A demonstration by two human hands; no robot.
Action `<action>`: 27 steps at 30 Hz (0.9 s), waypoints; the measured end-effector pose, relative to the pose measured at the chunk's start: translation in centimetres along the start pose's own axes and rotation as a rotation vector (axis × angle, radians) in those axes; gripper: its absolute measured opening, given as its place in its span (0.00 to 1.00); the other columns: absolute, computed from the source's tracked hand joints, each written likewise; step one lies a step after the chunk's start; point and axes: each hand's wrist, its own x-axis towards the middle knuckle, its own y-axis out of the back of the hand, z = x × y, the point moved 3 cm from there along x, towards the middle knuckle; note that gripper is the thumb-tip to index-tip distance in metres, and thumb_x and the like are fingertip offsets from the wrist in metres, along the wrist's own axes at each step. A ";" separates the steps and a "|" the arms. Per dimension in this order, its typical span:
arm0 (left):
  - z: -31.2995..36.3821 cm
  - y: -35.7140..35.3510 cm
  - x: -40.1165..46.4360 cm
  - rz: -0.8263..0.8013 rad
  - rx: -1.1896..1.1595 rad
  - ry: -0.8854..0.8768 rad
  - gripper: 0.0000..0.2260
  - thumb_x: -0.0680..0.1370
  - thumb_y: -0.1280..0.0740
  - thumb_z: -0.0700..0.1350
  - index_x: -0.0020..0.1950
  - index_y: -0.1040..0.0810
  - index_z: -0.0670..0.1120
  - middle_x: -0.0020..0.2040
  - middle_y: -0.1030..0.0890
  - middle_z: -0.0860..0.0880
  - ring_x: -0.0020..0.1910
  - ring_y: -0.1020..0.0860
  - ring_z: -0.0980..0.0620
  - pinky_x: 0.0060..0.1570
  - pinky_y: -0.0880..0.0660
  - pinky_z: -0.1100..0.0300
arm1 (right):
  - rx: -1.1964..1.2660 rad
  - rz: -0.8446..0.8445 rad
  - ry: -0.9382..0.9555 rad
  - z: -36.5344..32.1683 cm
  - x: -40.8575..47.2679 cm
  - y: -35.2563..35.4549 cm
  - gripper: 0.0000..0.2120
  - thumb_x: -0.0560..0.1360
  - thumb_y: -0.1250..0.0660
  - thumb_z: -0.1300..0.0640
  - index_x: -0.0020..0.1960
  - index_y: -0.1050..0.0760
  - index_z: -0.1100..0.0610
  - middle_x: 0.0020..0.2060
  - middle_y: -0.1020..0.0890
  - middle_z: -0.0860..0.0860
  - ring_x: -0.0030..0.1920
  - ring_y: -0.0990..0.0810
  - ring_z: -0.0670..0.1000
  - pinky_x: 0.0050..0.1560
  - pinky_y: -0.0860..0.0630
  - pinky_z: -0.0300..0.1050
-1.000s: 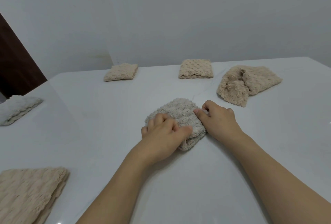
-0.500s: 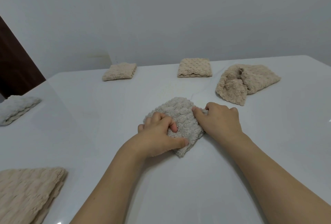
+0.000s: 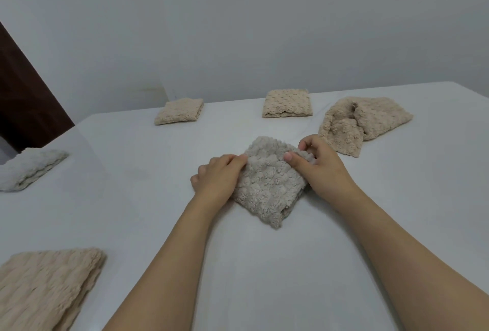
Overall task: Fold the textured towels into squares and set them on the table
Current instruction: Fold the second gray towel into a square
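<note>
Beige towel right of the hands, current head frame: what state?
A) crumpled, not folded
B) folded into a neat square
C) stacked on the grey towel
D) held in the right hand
A: the beige towel lies bunched and loose on the table, apart from the right hand, which pinches the grey towel together with the left hand.

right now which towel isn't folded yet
The beige towel at far right, just beyond the right hand: it lies crumpled in a heap, while the others are flat folded pads.
</note>
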 end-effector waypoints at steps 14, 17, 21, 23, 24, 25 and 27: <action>1.0 -1.4 2.3 -0.036 -0.618 -0.211 0.13 0.76 0.32 0.56 0.48 0.25 0.47 0.46 0.16 0.44 0.44 0.18 0.47 0.51 0.22 0.42 | 0.363 0.115 -0.133 0.4 0.7 -0.1 0.15 0.77 0.32 0.51 0.60 0.29 0.55 0.40 0.24 0.51 0.30 0.25 0.38 0.29 0.28 0.32; 1.2 -1.4 2.3 0.045 -0.576 -0.267 0.13 0.80 0.36 0.58 0.48 0.29 0.48 0.43 0.19 0.46 0.40 0.21 0.52 0.45 0.23 0.49 | 0.370 0.040 -0.171 0.8 0.6 -0.4 0.19 0.78 0.34 0.54 0.66 0.34 0.47 0.47 0.21 0.52 0.39 0.20 0.39 0.38 0.24 0.34; 1.4 -1.3 2.0 0.117 -0.485 -0.279 0.16 0.81 0.41 0.60 0.48 0.29 0.47 0.41 0.24 0.53 0.39 0.26 0.56 0.42 0.28 0.56 | 0.217 0.017 -0.142 1.0 0.7 -0.7 0.20 0.80 0.38 0.55 0.69 0.36 0.42 0.52 0.19 0.44 0.47 0.19 0.41 0.50 0.22 0.42; 1.2 -1.5 2.2 0.084 -0.461 -0.245 0.18 0.81 0.43 0.62 0.48 0.28 0.48 0.43 0.23 0.54 0.42 0.24 0.56 0.45 0.29 0.56 | 0.148 0.048 -0.117 1.0 0.9 -0.6 0.17 0.81 0.40 0.55 0.67 0.35 0.40 0.55 0.21 0.45 0.53 0.20 0.44 0.57 0.23 0.49; 1.1 -1.6 2.3 0.055 -0.462 -0.223 0.20 0.81 0.44 0.64 0.49 0.26 0.48 0.45 0.21 0.54 0.45 0.23 0.55 0.48 0.28 0.56 | 0.123 0.065 -0.106 1.1 1.1 -0.5 0.16 0.81 0.40 0.55 0.65 0.34 0.39 0.56 0.22 0.46 0.55 0.21 0.47 0.60 0.24 0.53; 1.0 -1.6 2.5 0.023 -0.465 -0.211 0.22 0.79 0.45 0.65 0.50 0.24 0.48 0.47 0.19 0.53 0.48 0.22 0.55 0.50 0.27 0.55 | 0.104 0.080 -0.101 1.1 1.0 -0.5 0.16 0.81 0.41 0.55 0.63 0.33 0.38 0.57 0.22 0.47 0.56 0.22 0.48 0.61 0.25 0.55; 0.9 -1.8 2.9 -0.017 -0.480 -0.224 0.22 0.79 0.42 0.64 0.45 0.23 0.46 0.44 0.18 0.52 0.45 0.21 0.51 0.49 0.27 0.54 | 0.098 0.114 -0.098 1.1 1.0 -0.4 0.15 0.81 0.41 0.56 0.62 0.31 0.38 0.55 0.22 0.47 0.54 0.22 0.50 0.60 0.25 0.57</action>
